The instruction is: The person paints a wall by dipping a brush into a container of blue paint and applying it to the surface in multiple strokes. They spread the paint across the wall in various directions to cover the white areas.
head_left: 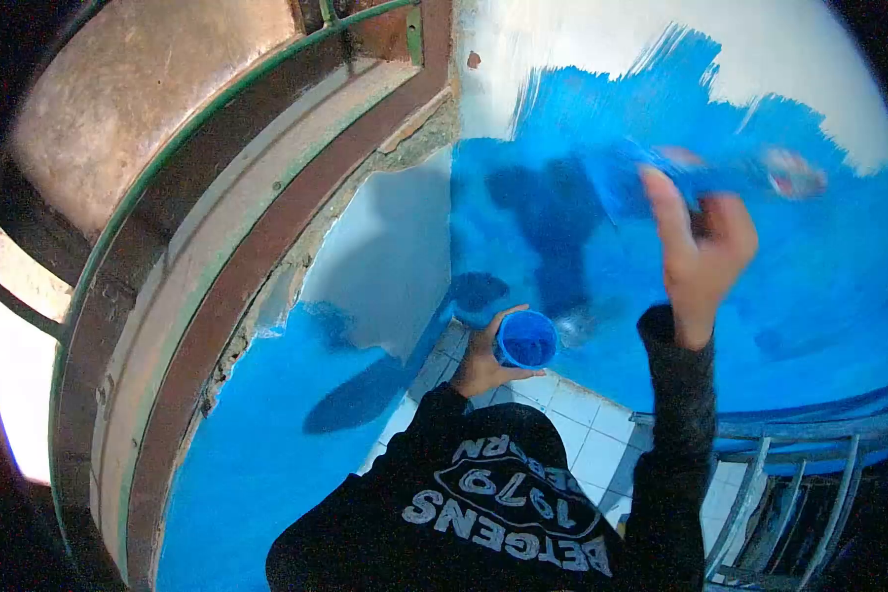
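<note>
My left hand [478, 357] is wrapped around a small cup of blue paint [527, 339], its open top facing up and its inside coated blue. Higher up, my right hand [703, 245] grips a paintbrush [627, 176], smeared by motion. The brush's wide blue end points left at the wall, and its reddish-white handle end sticks out to the right. Whether the bristles touch the wall is hard to tell. Fresh blue paint with a ragged upper edge covers much of the right wall [819, 257]; white surface [789, 44] shows above it.
A curved brown window frame [266, 227] with green metal bars fills the left, bordered by rough, chipped plaster. The wall below it is partly blue, partly pale. White floor tiles [562, 400] lie below. At the lower right stands a metal rack or ladder [750, 493].
</note>
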{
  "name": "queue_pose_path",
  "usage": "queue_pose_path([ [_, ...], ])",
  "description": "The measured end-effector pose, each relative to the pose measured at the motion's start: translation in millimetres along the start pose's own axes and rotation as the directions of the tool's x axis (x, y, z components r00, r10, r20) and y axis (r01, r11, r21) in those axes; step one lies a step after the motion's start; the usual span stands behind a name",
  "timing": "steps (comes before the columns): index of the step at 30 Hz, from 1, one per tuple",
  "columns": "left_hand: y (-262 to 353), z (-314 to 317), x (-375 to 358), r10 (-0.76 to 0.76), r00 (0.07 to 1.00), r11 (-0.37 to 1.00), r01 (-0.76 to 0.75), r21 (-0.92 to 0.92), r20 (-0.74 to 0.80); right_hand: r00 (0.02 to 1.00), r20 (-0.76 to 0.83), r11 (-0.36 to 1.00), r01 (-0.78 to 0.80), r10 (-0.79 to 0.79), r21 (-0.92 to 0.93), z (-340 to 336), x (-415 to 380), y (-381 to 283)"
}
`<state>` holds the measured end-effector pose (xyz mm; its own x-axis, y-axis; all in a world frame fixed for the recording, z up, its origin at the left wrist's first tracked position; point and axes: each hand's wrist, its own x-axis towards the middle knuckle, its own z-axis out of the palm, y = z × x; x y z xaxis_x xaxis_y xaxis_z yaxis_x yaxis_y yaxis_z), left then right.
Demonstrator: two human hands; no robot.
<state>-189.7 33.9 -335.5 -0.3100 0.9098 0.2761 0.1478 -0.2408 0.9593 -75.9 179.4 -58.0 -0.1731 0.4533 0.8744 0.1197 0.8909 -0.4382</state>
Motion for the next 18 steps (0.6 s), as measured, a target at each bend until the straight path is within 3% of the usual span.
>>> queue_pose_path([
  [1,1,2,0,0.001,1.000,1.000,-0.001,0.001,0.004,0.969,0.077,0.971,0.232,-0.236,0.052,16,21,-8],
  [3,4,5,1,-0.030,1.000,0.995,0.029,0.093,0.005,0.845,0.390,0.896,0.434,-0.367,-0.097,34,49,-16],
  [5,-2,12,-1,0.018,1.000,0.999,-0.018,0.034,-0.003,0.737,0.406,0.799,0.600,-0.541,-0.025,67,62,-11],
  [6,-4,13,-2,0.071,0.997,0.997,-0.072,-0.023,-0.021,0.740,0.410,0.803,0.595,-0.533,-0.032,80,65,-7],
  [8,-3,14,-5,0.027,1.000,0.999,-0.027,-0.031,0.006,0.703,0.516,0.781,0.617,-0.489,-0.100,102,66,3],
  [12,-2,10,-10,0.028,0.999,0.999,-0.029,0.018,0.024,0.672,0.553,0.759,0.643,-0.492,-0.106,121,62,19],
  [15,-2,10,-10,-0.024,0.999,0.996,0.027,-0.090,0.034,0.675,0.556,0.760,0.640,-0.486,-0.114,128,56,29],
  [18,4,8,-9,-0.014,0.999,0.999,0.017,-0.049,0.044,0.674,0.547,0.785,0.618,-0.496,-0.050,132,51,39],
])
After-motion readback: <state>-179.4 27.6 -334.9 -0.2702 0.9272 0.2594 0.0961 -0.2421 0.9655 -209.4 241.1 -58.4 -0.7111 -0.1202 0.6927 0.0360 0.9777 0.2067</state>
